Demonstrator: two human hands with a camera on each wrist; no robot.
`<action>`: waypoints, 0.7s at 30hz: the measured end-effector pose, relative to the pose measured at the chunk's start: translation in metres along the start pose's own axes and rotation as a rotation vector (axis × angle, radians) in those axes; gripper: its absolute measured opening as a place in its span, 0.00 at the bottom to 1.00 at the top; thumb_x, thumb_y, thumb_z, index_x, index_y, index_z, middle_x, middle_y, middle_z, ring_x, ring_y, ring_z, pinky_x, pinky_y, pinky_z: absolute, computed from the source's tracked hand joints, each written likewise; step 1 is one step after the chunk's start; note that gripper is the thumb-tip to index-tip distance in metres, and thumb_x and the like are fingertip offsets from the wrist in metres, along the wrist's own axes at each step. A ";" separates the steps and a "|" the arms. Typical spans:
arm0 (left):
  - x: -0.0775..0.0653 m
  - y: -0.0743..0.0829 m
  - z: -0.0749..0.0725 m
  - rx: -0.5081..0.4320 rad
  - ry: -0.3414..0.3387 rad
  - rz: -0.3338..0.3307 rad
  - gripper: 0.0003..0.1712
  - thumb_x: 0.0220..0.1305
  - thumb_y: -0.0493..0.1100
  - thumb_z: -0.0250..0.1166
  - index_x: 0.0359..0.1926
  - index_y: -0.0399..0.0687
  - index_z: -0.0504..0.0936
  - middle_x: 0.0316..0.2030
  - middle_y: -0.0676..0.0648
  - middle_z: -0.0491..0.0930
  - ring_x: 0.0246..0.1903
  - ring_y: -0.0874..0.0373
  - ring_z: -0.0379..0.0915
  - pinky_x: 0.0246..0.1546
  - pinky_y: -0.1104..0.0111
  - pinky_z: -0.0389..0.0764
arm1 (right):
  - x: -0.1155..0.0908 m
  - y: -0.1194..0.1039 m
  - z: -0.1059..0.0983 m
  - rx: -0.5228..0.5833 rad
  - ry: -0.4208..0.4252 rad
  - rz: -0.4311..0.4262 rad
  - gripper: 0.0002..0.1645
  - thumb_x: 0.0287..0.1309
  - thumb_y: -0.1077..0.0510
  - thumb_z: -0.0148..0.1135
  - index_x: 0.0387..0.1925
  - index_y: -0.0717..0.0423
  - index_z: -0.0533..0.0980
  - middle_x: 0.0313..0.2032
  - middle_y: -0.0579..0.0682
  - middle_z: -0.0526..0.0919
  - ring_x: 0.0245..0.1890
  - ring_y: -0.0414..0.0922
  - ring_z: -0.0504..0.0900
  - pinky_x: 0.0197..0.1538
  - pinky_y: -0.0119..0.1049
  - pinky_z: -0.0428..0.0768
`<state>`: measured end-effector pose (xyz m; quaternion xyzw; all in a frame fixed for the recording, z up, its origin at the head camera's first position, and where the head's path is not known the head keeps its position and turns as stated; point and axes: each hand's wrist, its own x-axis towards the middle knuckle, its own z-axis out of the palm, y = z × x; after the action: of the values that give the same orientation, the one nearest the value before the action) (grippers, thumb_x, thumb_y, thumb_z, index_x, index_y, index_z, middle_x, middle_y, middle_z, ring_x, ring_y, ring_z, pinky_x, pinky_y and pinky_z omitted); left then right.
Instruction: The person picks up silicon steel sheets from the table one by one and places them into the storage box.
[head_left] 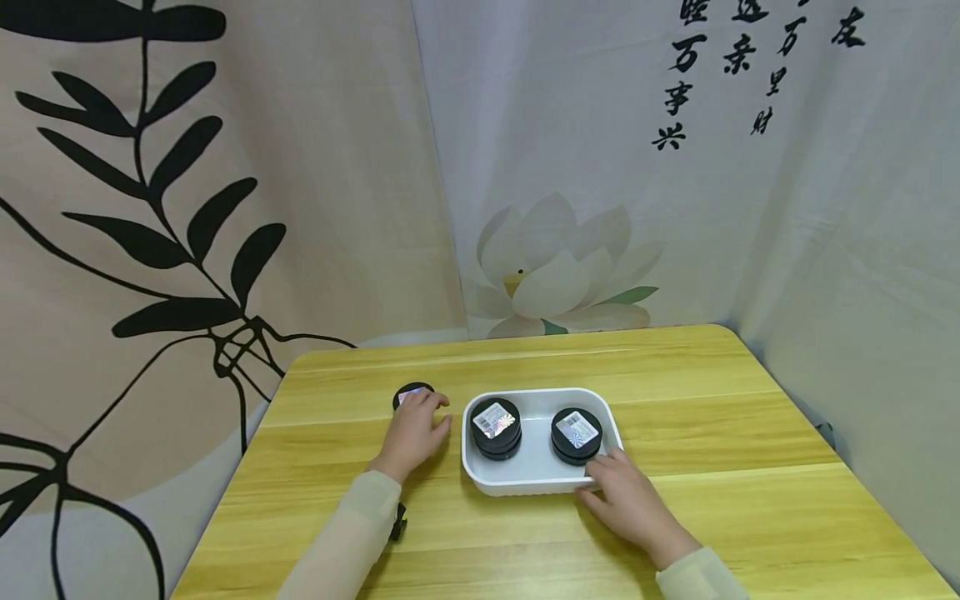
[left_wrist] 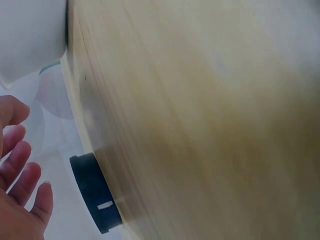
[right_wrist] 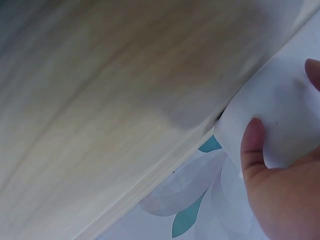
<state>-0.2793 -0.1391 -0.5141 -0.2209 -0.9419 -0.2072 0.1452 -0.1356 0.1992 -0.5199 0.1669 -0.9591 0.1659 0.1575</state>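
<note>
A white tray [head_left: 532,485] holds two short stacks of flat, round black containers with silvery labels: a left stack [head_left: 497,429] and a right stack [head_left: 577,435]. Left of the tray, another flat round black container [head_left: 406,390] rests on the table, partly hidden by my left hand [head_left: 411,433]. In the left wrist view this container [left_wrist: 95,192] lies apart from the hand, whose fingers are loosely bent around nothing. My right hand [head_left: 630,504] grips the tray's front right corner, thumb [right_wrist: 254,145] on the outer wall and fingers over the rim.
Under everything is a yellow wood-grain table [head_left: 750,467]. A printed cloth [head_left: 345,167] hangs behind its far edge, and a pale cloth [head_left: 862,292] hangs on the right. A small black piece [head_left: 399,523] shows beside the left sleeve.
</note>
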 end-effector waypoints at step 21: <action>0.003 -0.021 -0.002 0.038 -0.137 -0.152 0.24 0.66 0.51 0.67 0.59 0.47 0.78 0.57 0.41 0.74 0.61 0.41 0.67 0.61 0.45 0.70 | 0.000 0.002 0.002 0.012 0.016 0.001 0.12 0.50 0.52 0.76 0.27 0.42 0.76 0.33 0.36 0.82 0.37 0.37 0.67 0.42 0.36 0.73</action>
<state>-0.2914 -0.1567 -0.5179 -0.1596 -0.9675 -0.1840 0.0684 -0.1365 0.2005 -0.5224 0.1658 -0.9569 0.1729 0.1640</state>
